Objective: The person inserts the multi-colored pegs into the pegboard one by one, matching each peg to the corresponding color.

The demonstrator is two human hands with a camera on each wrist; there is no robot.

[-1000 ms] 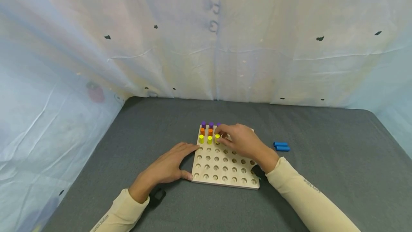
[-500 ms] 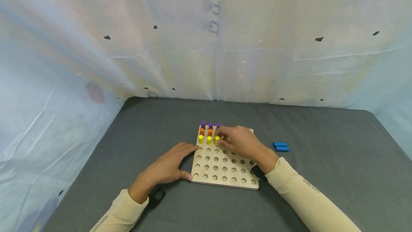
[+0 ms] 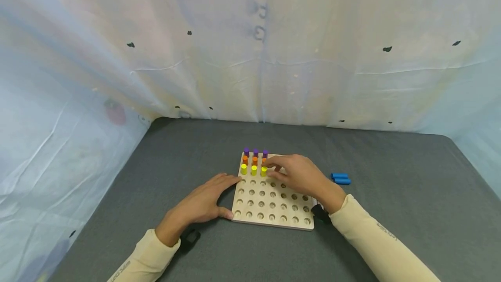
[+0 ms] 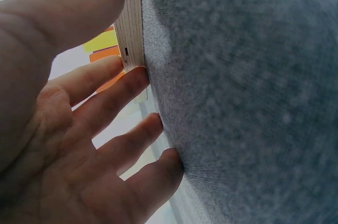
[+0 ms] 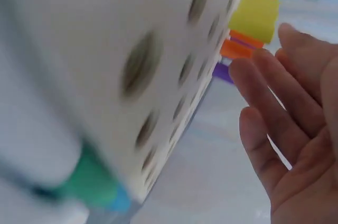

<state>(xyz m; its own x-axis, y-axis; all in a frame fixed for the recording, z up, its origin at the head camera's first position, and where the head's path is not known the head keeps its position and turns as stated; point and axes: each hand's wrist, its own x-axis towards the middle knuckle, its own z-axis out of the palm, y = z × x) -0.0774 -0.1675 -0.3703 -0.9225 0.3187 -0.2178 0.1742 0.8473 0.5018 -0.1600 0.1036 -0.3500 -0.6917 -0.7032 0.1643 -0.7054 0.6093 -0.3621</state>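
Note:
A pale wooden board [image 3: 266,210] with rows of round holes lies on the table. Purple pegs [image 3: 255,152], orange pegs [image 3: 245,160] and yellow pegs [image 3: 254,170] stand upright in three rows at its far left. My left hand [image 3: 199,201] rests against the board's left edge, thumb at the near corner, fingertips farther up. In the left wrist view its fingers [image 4: 108,102] are spread along the table and the board's side. Just right of the third yellow peg [image 5: 256,14] is my right hand [image 5: 301,113], its fingers parted and slightly bent, holding nothing. It covers the board's far right part.
Two blue pegs [image 3: 341,181] lie side by side on the grey table [image 3: 391,212], right of the board. A hanging pale curtain [image 3: 297,56] closes off the back and the left side. A blurred green object [image 5: 92,179] shows in the right wrist view.
My right hand has let go of the third yellow peg and shifted a little to the right, uncovering the orange peg behind it. My left hand stays at the board's edge.

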